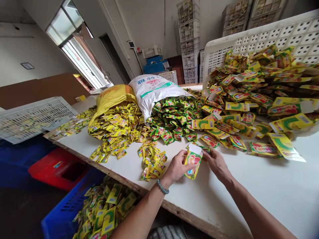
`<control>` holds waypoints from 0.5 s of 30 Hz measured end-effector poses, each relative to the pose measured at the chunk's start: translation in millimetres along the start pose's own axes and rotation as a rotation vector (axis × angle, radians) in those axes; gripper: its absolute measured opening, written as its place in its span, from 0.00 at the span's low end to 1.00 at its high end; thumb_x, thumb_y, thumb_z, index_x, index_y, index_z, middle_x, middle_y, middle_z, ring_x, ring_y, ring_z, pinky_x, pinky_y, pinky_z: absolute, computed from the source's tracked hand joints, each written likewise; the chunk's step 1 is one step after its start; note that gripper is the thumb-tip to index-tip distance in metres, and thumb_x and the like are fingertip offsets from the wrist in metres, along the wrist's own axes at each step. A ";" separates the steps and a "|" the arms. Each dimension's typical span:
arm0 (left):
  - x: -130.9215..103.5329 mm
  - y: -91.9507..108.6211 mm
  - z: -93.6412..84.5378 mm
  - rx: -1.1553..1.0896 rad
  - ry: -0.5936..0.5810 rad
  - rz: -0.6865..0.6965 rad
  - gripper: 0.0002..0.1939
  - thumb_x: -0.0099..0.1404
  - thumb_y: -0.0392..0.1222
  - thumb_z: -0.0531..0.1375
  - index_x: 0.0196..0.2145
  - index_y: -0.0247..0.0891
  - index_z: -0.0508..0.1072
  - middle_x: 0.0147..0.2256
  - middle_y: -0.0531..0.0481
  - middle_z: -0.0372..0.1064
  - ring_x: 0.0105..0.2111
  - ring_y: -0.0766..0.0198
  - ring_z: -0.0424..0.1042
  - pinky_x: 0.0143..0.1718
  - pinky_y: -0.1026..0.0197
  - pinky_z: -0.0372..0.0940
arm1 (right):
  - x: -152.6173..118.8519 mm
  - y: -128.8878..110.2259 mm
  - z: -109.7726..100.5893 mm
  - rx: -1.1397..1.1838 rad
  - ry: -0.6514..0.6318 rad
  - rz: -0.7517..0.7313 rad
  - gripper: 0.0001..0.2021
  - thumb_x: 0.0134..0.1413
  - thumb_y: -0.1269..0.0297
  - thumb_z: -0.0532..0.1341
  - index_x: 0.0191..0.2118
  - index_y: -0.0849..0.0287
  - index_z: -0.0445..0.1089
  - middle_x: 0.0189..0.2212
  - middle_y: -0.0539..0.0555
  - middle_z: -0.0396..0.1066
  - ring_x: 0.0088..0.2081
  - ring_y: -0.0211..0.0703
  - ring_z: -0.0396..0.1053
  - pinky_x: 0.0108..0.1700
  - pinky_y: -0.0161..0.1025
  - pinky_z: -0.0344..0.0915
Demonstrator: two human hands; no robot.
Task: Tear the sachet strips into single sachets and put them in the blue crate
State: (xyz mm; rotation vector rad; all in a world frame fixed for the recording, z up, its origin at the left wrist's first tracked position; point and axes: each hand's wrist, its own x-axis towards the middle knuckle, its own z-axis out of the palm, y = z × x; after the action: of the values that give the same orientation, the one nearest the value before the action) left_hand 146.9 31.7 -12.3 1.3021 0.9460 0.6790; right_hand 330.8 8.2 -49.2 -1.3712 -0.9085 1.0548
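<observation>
A yellow fruit-printed carton (193, 159), its white end open, is pinched by the left hand (175, 167) in front of the white woven sack (159, 88). The right hand (217, 163) is held to the sack's front right (whether anything is gripped cannot be told). Green sachets (171, 119) are massed at the sack's mouth.

The left hand (175, 167), a beaded bracelet (162, 187) at its wrist, grips a yellow carton (193, 161). From that carton, the right hand (217, 165) sits at three o'clock, its hold unclear. Yellow packets (151, 162) lie at nine, a yellow sack (112, 96) at ten, green packets (171, 114) at eleven, heaped cartons (239, 121) at two, a blue crate (58, 217) of cartons near eight.
</observation>
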 end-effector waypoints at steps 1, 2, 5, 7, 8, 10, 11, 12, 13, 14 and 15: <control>4.9 -2.1 1.1 0.063 -0.008 0.021 0.25 0.48 0.47 0.73 0.40 0.36 0.70 0.38 0.42 0.77 0.36 0.56 0.76 0.37 0.58 0.69 | 1.0 -3.5 -3.3 0.053 0.071 -0.021 0.23 0.42 0.41 0.67 0.33 0.58 0.71 0.31 0.56 0.75 0.32 0.46 0.71 0.34 0.42 0.69; 10.1 -4.1 2.2 0.130 -0.012 0.047 0.23 0.49 0.47 0.73 0.38 0.36 0.71 0.38 0.43 0.77 0.37 0.56 0.76 0.38 0.58 0.69 | 1.9 -7.5 -7.0 0.106 0.137 -0.048 0.23 0.43 0.42 0.67 0.35 0.58 0.72 0.33 0.56 0.76 0.34 0.46 0.72 0.35 0.42 0.69; 23.8 -8.6 6.2 0.261 -0.057 0.133 0.19 0.52 0.48 0.71 0.38 0.36 0.75 0.37 0.44 0.78 0.39 0.56 0.76 0.41 0.59 0.68 | 3.2 -18.9 -17.6 0.160 0.195 -0.162 0.21 0.46 0.44 0.67 0.37 0.58 0.73 0.35 0.56 0.75 0.35 0.44 0.71 0.37 0.41 0.70; 29.0 -10.1 8.9 0.220 -0.076 0.145 0.19 0.54 0.48 0.70 0.40 0.36 0.75 0.39 0.45 0.78 0.39 0.56 0.76 0.42 0.59 0.68 | 3.8 -23.7 -22.6 0.094 0.148 -0.201 0.20 0.47 0.46 0.67 0.35 0.59 0.73 0.32 0.54 0.75 0.33 0.43 0.70 0.36 0.40 0.69; 30.4 -10.4 9.8 0.180 -0.072 0.129 0.19 0.54 0.49 0.69 0.40 0.36 0.76 0.39 0.45 0.78 0.39 0.56 0.76 0.42 0.59 0.68 | 4.2 -25.3 -24.4 0.073 0.146 -0.204 0.20 0.48 0.46 0.67 0.34 0.60 0.72 0.31 0.54 0.75 0.32 0.43 0.69 0.37 0.41 0.68; 31.7 -10.4 10.5 0.123 -0.042 0.077 0.20 0.53 0.50 0.70 0.40 0.35 0.75 0.38 0.45 0.79 0.37 0.56 0.77 0.39 0.60 0.69 | 5.0 -27.9 -26.6 0.115 0.189 -0.218 0.19 0.49 0.46 0.66 0.36 0.60 0.72 0.32 0.54 0.75 0.34 0.44 0.70 0.39 0.41 0.69; 32.0 -10.3 10.2 0.113 -0.029 0.055 0.21 0.52 0.50 0.70 0.40 0.35 0.75 0.37 0.45 0.79 0.36 0.56 0.77 0.38 0.60 0.69 | 5.3 -28.9 -27.0 0.157 0.210 -0.229 0.19 0.50 0.47 0.66 0.37 0.59 0.72 0.34 0.54 0.76 0.35 0.44 0.71 0.40 0.41 0.69; 32.2 -10.2 9.7 0.104 -0.018 0.038 0.21 0.51 0.50 0.71 0.39 0.35 0.75 0.36 0.45 0.79 0.35 0.56 0.77 0.37 0.60 0.69 | 5.4 -29.7 -26.9 0.186 0.210 -0.238 0.19 0.50 0.47 0.65 0.38 0.59 0.72 0.36 0.54 0.76 0.36 0.44 0.71 0.41 0.41 0.69; 32.5 -10.4 8.9 0.090 -0.008 0.025 0.22 0.50 0.50 0.71 0.39 0.35 0.75 0.35 0.46 0.79 0.35 0.56 0.77 0.37 0.60 0.69 | 5.2 -30.1 -26.4 0.189 0.190 -0.242 0.19 0.50 0.47 0.65 0.38 0.58 0.72 0.36 0.54 0.76 0.36 0.44 0.71 0.41 0.41 0.69; 32.8 -10.8 8.0 0.067 0.005 0.015 0.22 0.50 0.51 0.72 0.38 0.35 0.75 0.34 0.46 0.79 0.34 0.57 0.77 0.36 0.60 0.69 | 5.0 -30.1 -25.7 0.160 0.160 -0.237 0.18 0.50 0.47 0.65 0.37 0.58 0.72 0.35 0.54 0.76 0.36 0.45 0.71 0.40 0.41 0.69; 33.1 -11.5 7.0 0.040 0.019 0.008 0.23 0.49 0.51 0.72 0.38 0.35 0.75 0.34 0.47 0.79 0.32 0.58 0.76 0.35 0.60 0.69 | 4.6 -29.6 -25.0 0.102 0.125 -0.227 0.18 0.49 0.47 0.65 0.35 0.59 0.72 0.33 0.53 0.76 0.35 0.45 0.71 0.40 0.41 0.69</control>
State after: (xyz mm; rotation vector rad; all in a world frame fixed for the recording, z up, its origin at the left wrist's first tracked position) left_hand 167.8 54.8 -30.0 1.3374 0.9749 0.6825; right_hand 357.6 7.2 -20.8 -1.2042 -0.8826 0.8224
